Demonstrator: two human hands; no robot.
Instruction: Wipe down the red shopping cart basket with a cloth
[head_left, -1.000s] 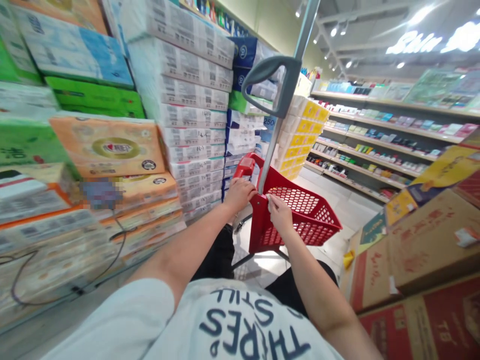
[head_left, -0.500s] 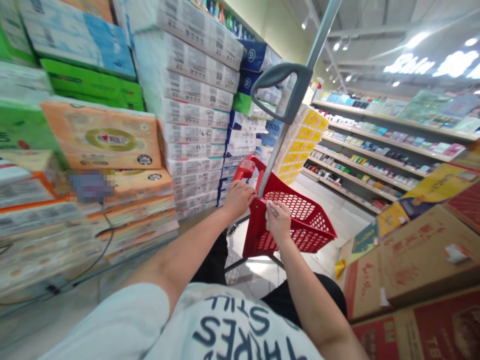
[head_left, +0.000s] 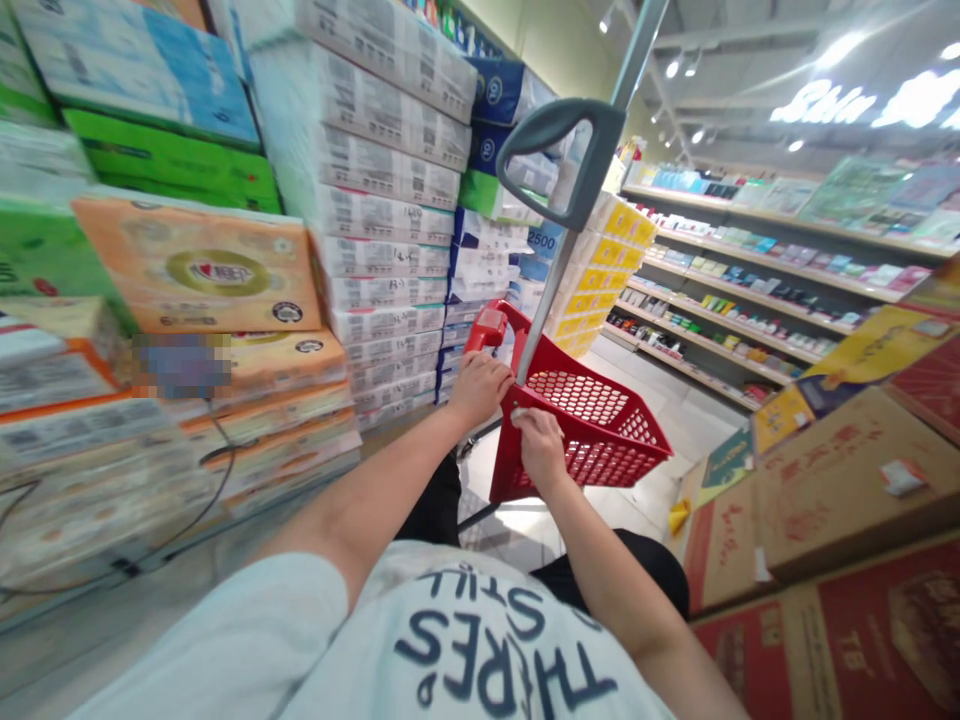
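Right hand (head_left: 538, 447) shifted left, gripping red basket (head_left: 609, 432)

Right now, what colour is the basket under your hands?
The basket is red, seen best in the head view.

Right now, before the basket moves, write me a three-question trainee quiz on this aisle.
1. True or false: the red basket is loaded with goods.
2. The left hand is: A) gripping the basket's near rim beside the metal pole; B) on a cardboard box; C) raised in the air.
3. Fill in: the grey handle stands ___ the right hand.
Key: 1 false; 2 A; 3 above.
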